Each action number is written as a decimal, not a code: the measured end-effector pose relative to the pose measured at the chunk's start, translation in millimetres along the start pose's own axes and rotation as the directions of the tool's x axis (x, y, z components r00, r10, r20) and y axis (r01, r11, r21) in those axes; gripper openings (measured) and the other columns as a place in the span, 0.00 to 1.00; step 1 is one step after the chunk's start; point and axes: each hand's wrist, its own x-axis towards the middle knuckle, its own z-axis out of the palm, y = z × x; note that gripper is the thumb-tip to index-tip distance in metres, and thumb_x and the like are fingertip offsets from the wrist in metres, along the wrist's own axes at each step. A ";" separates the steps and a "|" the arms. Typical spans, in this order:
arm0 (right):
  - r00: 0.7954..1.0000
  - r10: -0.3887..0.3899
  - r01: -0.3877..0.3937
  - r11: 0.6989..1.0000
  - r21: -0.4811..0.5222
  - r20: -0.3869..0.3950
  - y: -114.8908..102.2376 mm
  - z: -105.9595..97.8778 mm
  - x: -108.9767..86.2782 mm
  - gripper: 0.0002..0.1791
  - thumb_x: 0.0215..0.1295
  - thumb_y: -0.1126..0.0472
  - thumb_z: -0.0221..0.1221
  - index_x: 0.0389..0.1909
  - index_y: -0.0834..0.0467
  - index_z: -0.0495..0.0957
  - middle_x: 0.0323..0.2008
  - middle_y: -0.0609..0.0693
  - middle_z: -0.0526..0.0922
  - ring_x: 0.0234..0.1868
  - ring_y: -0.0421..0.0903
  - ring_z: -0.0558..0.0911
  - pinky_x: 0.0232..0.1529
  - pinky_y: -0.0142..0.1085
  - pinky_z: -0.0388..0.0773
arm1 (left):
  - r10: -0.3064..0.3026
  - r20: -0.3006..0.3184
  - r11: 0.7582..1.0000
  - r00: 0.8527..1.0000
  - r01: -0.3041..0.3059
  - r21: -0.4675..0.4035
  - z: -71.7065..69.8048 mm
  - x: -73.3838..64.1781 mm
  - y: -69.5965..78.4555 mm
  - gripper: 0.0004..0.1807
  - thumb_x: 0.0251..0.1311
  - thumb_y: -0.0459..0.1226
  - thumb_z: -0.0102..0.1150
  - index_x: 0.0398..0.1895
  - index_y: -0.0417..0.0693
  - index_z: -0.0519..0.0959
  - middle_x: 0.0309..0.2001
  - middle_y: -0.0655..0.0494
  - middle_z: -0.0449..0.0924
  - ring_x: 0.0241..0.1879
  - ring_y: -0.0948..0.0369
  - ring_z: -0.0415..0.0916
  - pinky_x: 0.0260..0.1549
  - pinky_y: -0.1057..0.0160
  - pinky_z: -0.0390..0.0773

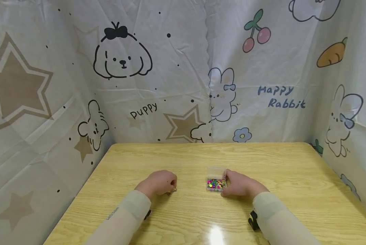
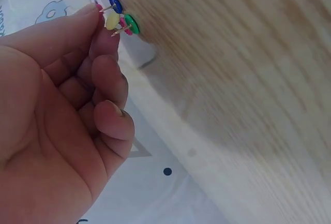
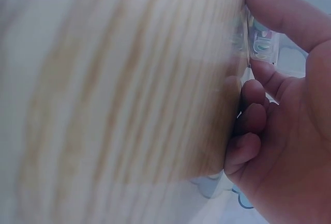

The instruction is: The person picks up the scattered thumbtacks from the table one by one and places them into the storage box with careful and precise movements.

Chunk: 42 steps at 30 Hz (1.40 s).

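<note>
My left hand (image 1: pixel 161 182) is low over the table, left of the middle. In the left wrist view its thumb and forefinger pinch at a small cluster of thumbtacks, with a yellow thumbtack (image 2: pixel 112 21) at the fingertips. A blue thumbtack (image 2: pixel 115 4) and a green thumbtack (image 2: pixel 132 24) sit close beside it, their pins pointing away from the tabletop. My right hand (image 1: pixel 240 183) grips the right side of a small clear plastic box (image 1: pixel 208 189), thumb at the near corner and fingers farther back. The box's lid (image 1: pixel 216 171) stands raised at the back, and many-coloured thumbtacks (image 1: pixel 214 183) fill it.
Both hands work over a light wood-grain table (image 1: pixel 183 221). A printed white curtain (image 1: pixel 176 68) hangs behind and along both sides of it. Dark wrist gear (image 1: pixel 254 220) shows under the right sleeve.
</note>
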 end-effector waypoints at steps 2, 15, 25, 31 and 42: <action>1.000 0.004 -0.004 1.000 -0.002 0.002 -0.1 0.5 -0.4 0.28 0.51 0.55 0.75 0.45 0.54 0.68 0.42 0.50 0.76 0.41 0.49 0.73 0.48 0.46 0.69 | 0.000 0.001 1.000 1.000 0.000 -0.006 0.9 0.4 -0.5 0.11 0.68 0.40 0.63 0.25 0.58 0.77 0.23 0.67 0.72 0.23 0.65 0.68 0.29 0.60 0.71; 1.000 0.017 -0.017 1.000 -0.016 0.001 -0.2 -1.6 1.3 0.28 0.52 0.54 0.75 0.47 0.54 0.68 0.42 0.49 0.75 0.41 0.49 0.73 0.47 0.46 0.69 | 0.072 -0.067 0.997 0.995 -0.073 -0.020 2.0 25.3 23.8 0.10 0.72 0.36 0.54 0.29 0.57 0.76 0.25 0.68 0.73 0.24 0.66 0.69 0.30 0.62 0.72; 1.000 0.006 -0.006 1.000 -0.029 -0.006 -0.3 0.1 1.7 0.27 0.51 0.55 0.75 0.45 0.54 0.68 0.41 0.50 0.75 0.40 0.49 0.73 0.45 0.45 0.69 | 0.127 -0.129 0.991 0.983 -0.121 0.055 12.1 55.6 81.1 0.08 0.71 0.36 0.57 0.32 0.57 0.78 0.29 0.69 0.75 0.27 0.68 0.70 0.30 0.66 0.74; 1.000 0.004 -0.004 1.000 -0.029 -0.005 -2.3 0.0 0.4 0.27 0.51 0.55 0.75 0.44 0.54 0.68 0.41 0.51 0.74 0.41 0.50 0.73 0.44 0.46 0.69 | 0.136 -0.175 0.981 0.975 -0.108 0.160 21.6 65.0 93.6 0.06 0.70 0.37 0.59 0.33 0.57 0.80 0.29 0.68 0.76 0.27 0.69 0.70 0.26 0.66 0.73; 1.000 0.017 -0.017 1.000 -0.008 0.002 -0.5 0.0 0.5 0.27 0.51 0.55 0.74 0.45 0.54 0.68 0.40 0.49 0.76 0.40 0.48 0.74 0.44 0.45 0.69 | 0.133 -0.186 0.986 0.974 -0.111 0.123 12.3 48.3 75.2 0.07 0.70 0.35 0.57 0.40 0.56 0.84 0.37 0.66 0.83 0.35 0.68 0.78 0.36 0.64 0.79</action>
